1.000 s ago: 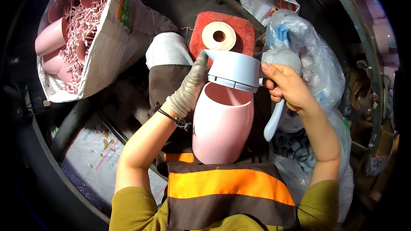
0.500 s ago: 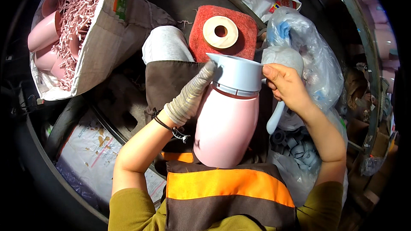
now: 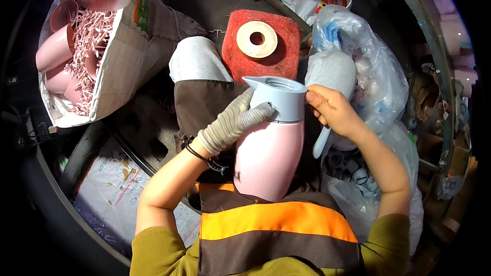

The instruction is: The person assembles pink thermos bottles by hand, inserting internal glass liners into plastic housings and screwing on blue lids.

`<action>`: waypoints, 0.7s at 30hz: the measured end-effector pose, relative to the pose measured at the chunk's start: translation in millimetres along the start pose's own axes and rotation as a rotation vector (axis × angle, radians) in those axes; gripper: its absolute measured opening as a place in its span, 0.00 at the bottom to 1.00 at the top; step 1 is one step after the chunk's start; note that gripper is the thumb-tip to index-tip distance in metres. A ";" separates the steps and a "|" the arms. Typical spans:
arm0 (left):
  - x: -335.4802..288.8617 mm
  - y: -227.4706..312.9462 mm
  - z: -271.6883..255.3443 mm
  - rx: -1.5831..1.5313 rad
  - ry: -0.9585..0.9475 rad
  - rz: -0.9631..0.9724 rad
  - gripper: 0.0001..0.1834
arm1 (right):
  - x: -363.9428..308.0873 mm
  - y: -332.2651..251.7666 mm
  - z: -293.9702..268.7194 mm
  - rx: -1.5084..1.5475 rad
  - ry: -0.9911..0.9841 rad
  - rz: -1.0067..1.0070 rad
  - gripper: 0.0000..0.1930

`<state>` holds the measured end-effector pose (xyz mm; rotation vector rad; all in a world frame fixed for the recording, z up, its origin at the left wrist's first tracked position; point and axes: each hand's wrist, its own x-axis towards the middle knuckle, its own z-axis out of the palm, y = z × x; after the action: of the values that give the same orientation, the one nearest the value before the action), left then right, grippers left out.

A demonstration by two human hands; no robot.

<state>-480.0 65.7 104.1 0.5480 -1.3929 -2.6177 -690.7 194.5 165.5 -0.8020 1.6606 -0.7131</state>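
A pink thermos jug body (image 3: 268, 158) stands in my lap, leaning slightly, its top away from me. On its neck sits a light blue spout collar (image 3: 281, 97), the pointed spout facing left and a threaded opening showing on top. My left hand (image 3: 230, 122), in a striped grey work glove, is closed around the left side of the jug where collar and body meet, thumb across the front. My bare right hand (image 3: 332, 110) pinches the top of the light blue handle (image 3: 321, 143) beside the collar. The handle's lower end hangs free of the body.
Beyond the jug, a cream-coloured ring (image 3: 257, 40) lies on a red padded seat (image 3: 232, 51). At left stands a white woven sack (image 3: 120, 71) with pink shells and small pink pieces. Clear plastic bags (image 3: 381, 66) are at right, one with blue-grey parts (image 3: 355, 171). A metal frame (image 3: 432, 36) rises far right.
The collar now sits lower, with the gap above the pink body nearly closed. My left thumb has come across its front, and the jug's top has tipped to show the opening.
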 end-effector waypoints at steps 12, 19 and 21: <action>-4.2 20.8 6.1 0.102 -0.135 -0.132 0.40 | -3.9 -40.0 -14.2 -0.373 -0.290 -0.180 0.55; 61.5 56.1 -63.5 0.217 0.067 0.193 0.29 | -8.5 -47.2 -17.5 -0.340 -0.236 -0.207 0.54; 83.2 78.4 -43.9 1.061 0.283 0.215 0.31 | -14.1 -49.5 -21.3 -0.340 -0.204 -0.209 0.54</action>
<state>-545.3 -35.7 124.9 0.7475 -2.4559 -1.3840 -702.1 177.8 217.4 -1.2621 1.5446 -0.4752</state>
